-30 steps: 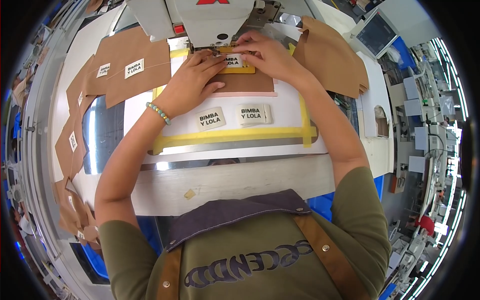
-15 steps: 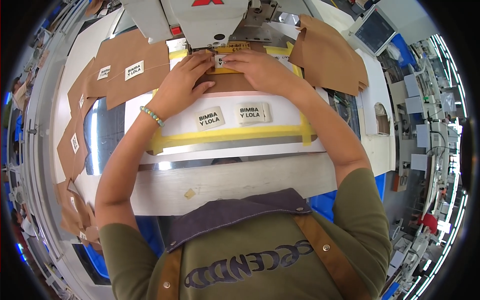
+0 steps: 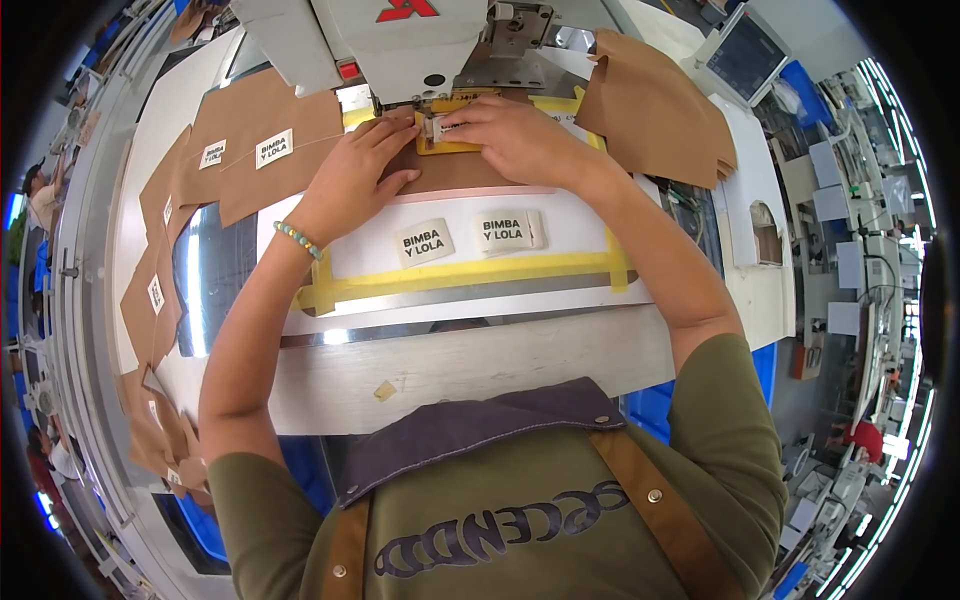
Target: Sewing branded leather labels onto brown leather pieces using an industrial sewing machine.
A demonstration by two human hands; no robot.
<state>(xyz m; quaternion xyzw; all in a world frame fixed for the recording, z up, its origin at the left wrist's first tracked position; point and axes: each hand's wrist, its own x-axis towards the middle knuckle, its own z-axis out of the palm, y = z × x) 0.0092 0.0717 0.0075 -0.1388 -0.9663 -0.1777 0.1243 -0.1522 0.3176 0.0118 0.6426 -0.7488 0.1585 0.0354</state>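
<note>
Under the white sewing machine head (image 3: 405, 50) a brown piece of material (image 3: 450, 177) lies on the work plate. On it sits a yellow frame (image 3: 455, 148) with a small white label (image 3: 437, 128) inside, partly covered by fingers. My left hand (image 3: 362, 165) lies with its fingers stretched out on the brown piece, fingertips touching the frame's left edge. My right hand (image 3: 520, 140) reaches in from the right with its fingers extended, tips resting on the label. Its thumb is mostly hidden. Nearer me lie a label stack (image 3: 424, 242) and another label stack (image 3: 508, 231).
Brown pieces with labels attached (image 3: 260, 180) trail off the table's left side, joined by thread. Stacked plain brown pieces (image 3: 650, 110) lie at the right. A screen (image 3: 745, 55) stands behind them. Yellow tape (image 3: 470, 275) edges the white sheet. Blue bins (image 3: 650, 410) show below the table.
My left fingertips have drawn back slightly from the label, and more of the yellow frame's left side shows. My right hand remains over the label. The whole view has shifted a little.
</note>
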